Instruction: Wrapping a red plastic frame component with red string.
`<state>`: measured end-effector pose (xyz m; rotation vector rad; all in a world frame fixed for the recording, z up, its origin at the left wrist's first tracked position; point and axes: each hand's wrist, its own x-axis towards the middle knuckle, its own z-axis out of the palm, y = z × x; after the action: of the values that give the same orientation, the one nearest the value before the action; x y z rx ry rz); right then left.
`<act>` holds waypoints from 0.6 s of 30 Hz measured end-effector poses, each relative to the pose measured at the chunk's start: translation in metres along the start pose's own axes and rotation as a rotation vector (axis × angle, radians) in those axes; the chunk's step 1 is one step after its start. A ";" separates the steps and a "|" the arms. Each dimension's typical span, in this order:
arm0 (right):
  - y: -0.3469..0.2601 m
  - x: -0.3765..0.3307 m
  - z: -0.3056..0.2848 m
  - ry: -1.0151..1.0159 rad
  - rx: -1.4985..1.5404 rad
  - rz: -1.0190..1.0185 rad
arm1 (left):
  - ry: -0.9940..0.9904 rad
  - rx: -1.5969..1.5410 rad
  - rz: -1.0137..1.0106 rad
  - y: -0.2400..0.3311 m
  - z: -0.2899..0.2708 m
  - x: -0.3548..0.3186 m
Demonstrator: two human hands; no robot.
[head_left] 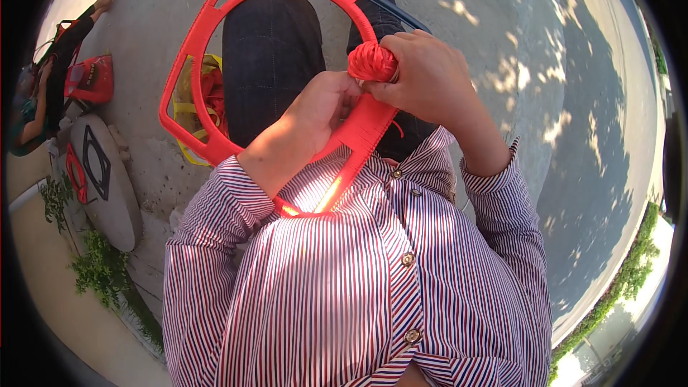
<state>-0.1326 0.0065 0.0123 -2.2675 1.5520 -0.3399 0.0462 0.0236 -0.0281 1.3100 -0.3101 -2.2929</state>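
Observation:
A large frame [192, 64], a ring set inside an angular outline, lies across my lap and is mostly wrapped in red strip. One outer bar [394, 8] at its upper right shows bare and dark. My right hand [433, 75] is closed round a wound bundle of red cord [372, 62], held against the frame's right side. Just left of it, my left hand [312, 111] has its fingers curled in at the wrapped band, partly hidden from view. A short red end [398, 129] hangs below the band.
Beside my leg stands a yellow bag [188, 111] with red material inside. On a round stone table [118, 204] at the left lie a black frame [95, 163] and a red frame [76, 174]. Farther left sits another person [54, 93] near a red bag [93, 79].

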 end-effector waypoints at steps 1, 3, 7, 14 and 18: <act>-0.001 0.001 -0.003 -0.071 -0.003 0.032 | -0.023 -0.001 0.017 -0.001 0.000 0.000; -0.002 0.003 0.000 -0.068 -0.038 0.025 | -0.048 0.001 0.032 -0.002 0.001 -0.001; -0.004 -0.001 0.007 -0.003 -0.063 0.014 | -0.040 -0.040 0.041 -0.003 -0.001 0.000; -0.002 -0.008 0.011 0.062 0.000 0.001 | -0.014 -0.066 -0.007 -0.001 0.005 -0.002; -0.002 -0.006 0.010 0.055 0.039 0.025 | -0.032 -0.073 0.021 -0.001 0.007 0.001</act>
<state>-0.1294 0.0143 0.0043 -2.2251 1.5855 -0.4247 0.0397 0.0233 -0.0262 1.2298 -0.2476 -2.2871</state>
